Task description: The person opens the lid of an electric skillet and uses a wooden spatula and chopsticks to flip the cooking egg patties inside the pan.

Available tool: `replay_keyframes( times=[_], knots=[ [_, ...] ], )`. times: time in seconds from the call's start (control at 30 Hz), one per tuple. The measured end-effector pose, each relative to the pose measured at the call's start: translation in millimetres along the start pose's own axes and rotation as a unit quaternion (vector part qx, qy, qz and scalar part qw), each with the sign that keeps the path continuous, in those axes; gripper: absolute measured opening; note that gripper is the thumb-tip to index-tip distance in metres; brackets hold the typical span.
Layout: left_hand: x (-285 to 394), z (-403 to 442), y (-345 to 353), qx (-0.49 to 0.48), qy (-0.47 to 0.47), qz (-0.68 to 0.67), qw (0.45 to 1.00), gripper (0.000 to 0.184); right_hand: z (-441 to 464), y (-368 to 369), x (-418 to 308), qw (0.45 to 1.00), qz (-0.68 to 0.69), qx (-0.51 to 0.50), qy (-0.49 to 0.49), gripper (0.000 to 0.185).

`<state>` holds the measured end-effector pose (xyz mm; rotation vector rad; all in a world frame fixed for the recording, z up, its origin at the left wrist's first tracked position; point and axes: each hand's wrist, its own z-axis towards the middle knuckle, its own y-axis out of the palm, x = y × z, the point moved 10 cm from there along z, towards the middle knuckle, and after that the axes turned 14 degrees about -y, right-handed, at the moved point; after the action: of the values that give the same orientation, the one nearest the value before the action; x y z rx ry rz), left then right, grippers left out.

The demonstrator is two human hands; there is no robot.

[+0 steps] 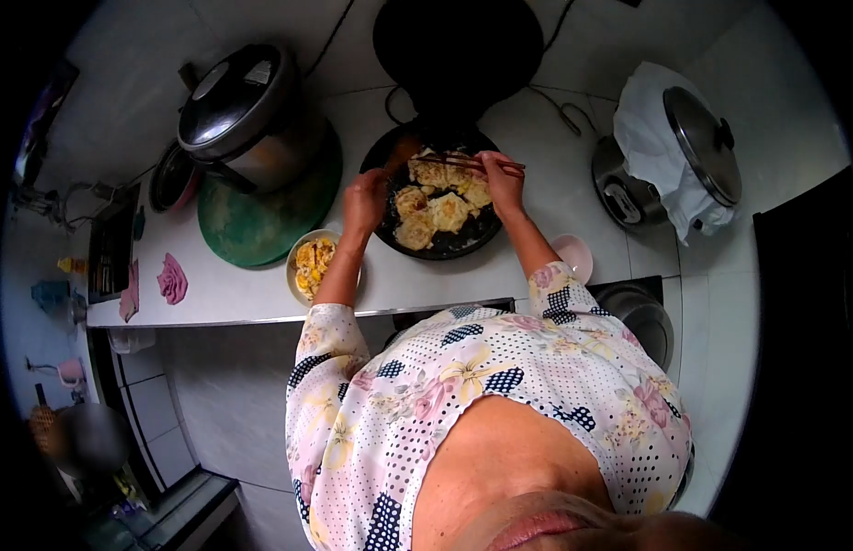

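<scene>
A round black electric pan (454, 246) with its dark lid (454, 46) raised behind it holds several browned egg pieces (449, 212). My right hand (503, 186) grips brown chopsticks (463, 163), whose far ends reach over the pieces at the back of the pan. Over the pan's left edge, my left hand (364, 197) is closed round the handle of a brown spatula (402, 154); its blade lies by the food. A bowl of cooked egg pieces (314, 264) stands on the counter beside my left forearm.
A large pressure cooker (252, 119) stands on a green round board (261, 225) at the left. Pink cloth (172, 279) lies near the sink. At the right are a small pink bowl (573, 258) and a metal pot (624, 197) with white cloth and a lid (702, 145).
</scene>
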<state>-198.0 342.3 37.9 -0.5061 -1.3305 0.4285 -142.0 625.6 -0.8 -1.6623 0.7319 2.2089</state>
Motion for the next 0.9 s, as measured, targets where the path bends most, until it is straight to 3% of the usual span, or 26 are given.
replay_keyframes(
  times=[0.07, 0.2, 0.4, 0.5, 0.7, 0.8, 0.9],
  knots=[
    [-7.6, 1.1, -7.7, 0.005, -0.003, -0.044, 0.999, 0.021, 1.6, -10.8, -7.3, 1.0, -0.006, 0.014, -0.022, 0.022],
    [-28.5, -1.2, -19.8, 0.027, -0.046, 0.063, 0.997, 0.021, 1.3, -22.2, -28.9, 0.999, -0.007, 0.006, -0.034, 0.02],
    [-39.4, -0.4, -3.3, -0.014, -0.061, 0.031, 0.998, 0.022, 11.6, -34.5, -23.9, 0.992, -0.088, 0.005, -0.094, 0.022],
    [-30.1, 5.0, 14.3, -0.024, -0.052, 0.02, 0.998, 0.024, 11.0, -28.2, -5.5, 0.985, -0.163, -0.019, -0.052, 0.023],
    [-27.0, 11.5, 32.4, -0.049, -0.1, -0.045, 0.993, 0.025, 16.7, -24.0, 7.9, 0.986, -0.138, -0.033, -0.086, 0.023],
    [-19.4, 8.7, 29.7, -0.064, -0.106, -0.058, 0.991, 0.024, 11.9, -23.9, 7.6, 0.999, -0.049, 0.01, -0.012, 0.022],
    [-32.3, 10.8, 25.3, -0.051, -0.102, -0.067, 0.991, 0.024, 9.1, -30.0, 3.4, 0.999, -0.018, 0.03, -0.007, 0.021]
  ],
)
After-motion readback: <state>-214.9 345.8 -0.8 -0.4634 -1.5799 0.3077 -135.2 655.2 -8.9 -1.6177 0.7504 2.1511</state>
